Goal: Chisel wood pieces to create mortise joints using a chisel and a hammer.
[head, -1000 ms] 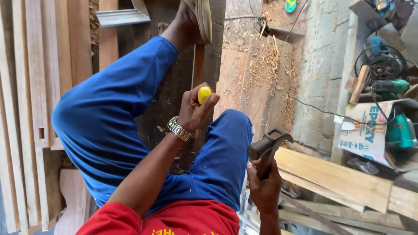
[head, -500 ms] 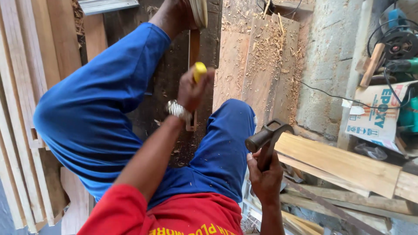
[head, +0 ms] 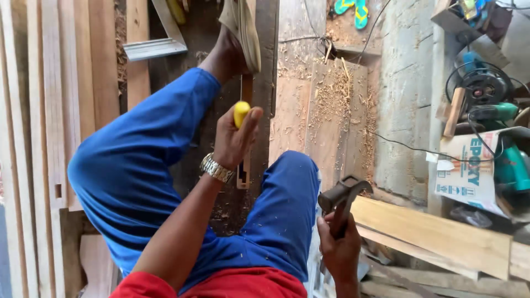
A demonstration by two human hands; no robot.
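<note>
the left hand point(head: 232, 138) is clenched around a yellow-handled chisel point(head: 241, 113) standing on the narrow brown wooden strip point(head: 245, 138) between the knees, the right hand point(head: 339, 248) grips a dark metal claw hammer point(head: 342, 198) raised at right, and a glancing blow could strike the knuckles or skew the chisel.

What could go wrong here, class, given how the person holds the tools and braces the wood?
1. The left hand grips the yellow-handled chisel just under its top; a stray blow from the hammer in the right hand could strike the fingers.
2. The foot pins the narrow board ahead of the chisel; a slip might reach it.
</note>
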